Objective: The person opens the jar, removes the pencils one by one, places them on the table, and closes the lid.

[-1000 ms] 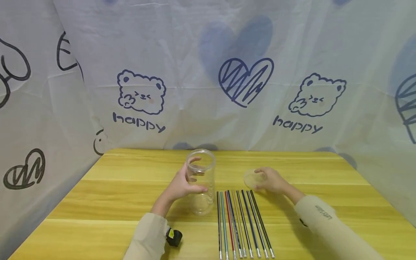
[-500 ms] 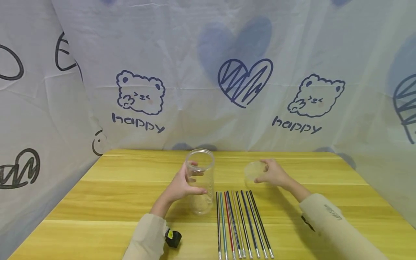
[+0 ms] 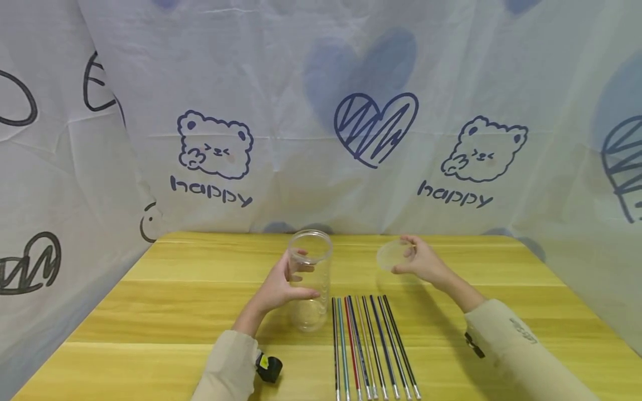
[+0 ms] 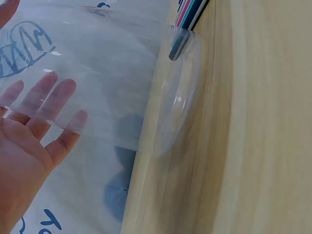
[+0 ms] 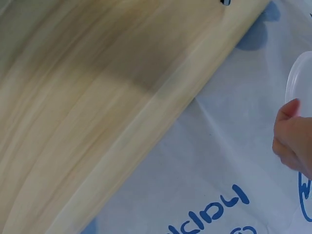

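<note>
A tall clear plastic jar (image 3: pixel 312 284) stands upright on the table, its top uncovered. My left hand (image 3: pixel 281 287) grips it from the left, thumb on the near side and fingers behind; in the left wrist view those fingers show through the jar wall (image 4: pixel 107 97). In the air to the right, my right hand (image 3: pixel 425 263) pinches a round translucent lid (image 3: pixel 391 255) by its edge. The right wrist view catches only part of the lid (image 5: pixel 302 83) and hand (image 5: pixel 292 139). Several pencils (image 3: pixel 371 345) lie side by side on the table, between the forearms.
The wooden table (image 3: pixel 165 301) ends at a back edge beneath a hanging white cloth (image 3: pixel 291 156) printed with hearts, bears and "happy". Another stretch of cloth hangs at the left. A black device (image 3: pixel 269 368) sits at the left wrist.
My right hand has raised the lid off the table and moved it upward in the view, toward the back. The left hand and jar have stayed in place.
</note>
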### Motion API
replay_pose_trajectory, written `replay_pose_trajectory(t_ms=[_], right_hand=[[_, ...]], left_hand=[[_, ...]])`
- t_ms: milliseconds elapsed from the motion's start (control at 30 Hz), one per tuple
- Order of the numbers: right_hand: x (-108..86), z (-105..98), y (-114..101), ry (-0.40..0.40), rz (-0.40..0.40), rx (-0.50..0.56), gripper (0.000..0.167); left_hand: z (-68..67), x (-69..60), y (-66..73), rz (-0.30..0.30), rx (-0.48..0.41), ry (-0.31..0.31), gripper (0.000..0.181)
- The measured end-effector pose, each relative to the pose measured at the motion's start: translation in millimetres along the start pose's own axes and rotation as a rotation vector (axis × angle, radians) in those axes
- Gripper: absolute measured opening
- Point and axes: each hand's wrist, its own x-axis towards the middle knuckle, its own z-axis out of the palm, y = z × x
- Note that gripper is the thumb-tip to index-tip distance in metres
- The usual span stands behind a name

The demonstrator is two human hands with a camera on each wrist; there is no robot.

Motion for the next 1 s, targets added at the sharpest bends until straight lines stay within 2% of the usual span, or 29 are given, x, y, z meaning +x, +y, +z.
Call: replay_pose_trajectory(t_ms=[267,433,600,833,1000], right_hand=[[-1.3,-2,-11,0.020,-0.028,0.070,0.077],[-1.0,0,-14,-0.016,-0.051,0.115,0.078],[0.1,4,-19,-0.051,-0.120,0.152,0.086],[0.6,4,-37,-0.058,-0.286,0.170,0.062],[0.7,3,-55,-0.108,-0.354,0.147,0.064]], left_hand=[[0.7,-0.1,3.4,0.000,0.052,0.027,0.072],[1.7,0.2,5.5,0.004,0.090,0.034,0.074],[2.5,2.2,5.0,-0.004,0.104,0.029,0.077],[5.9,6.9,7.8,0.003,0.144,-0.006,0.078],[9.6,8.1,11.3,0.003,0.164,-0.018,0.076]])
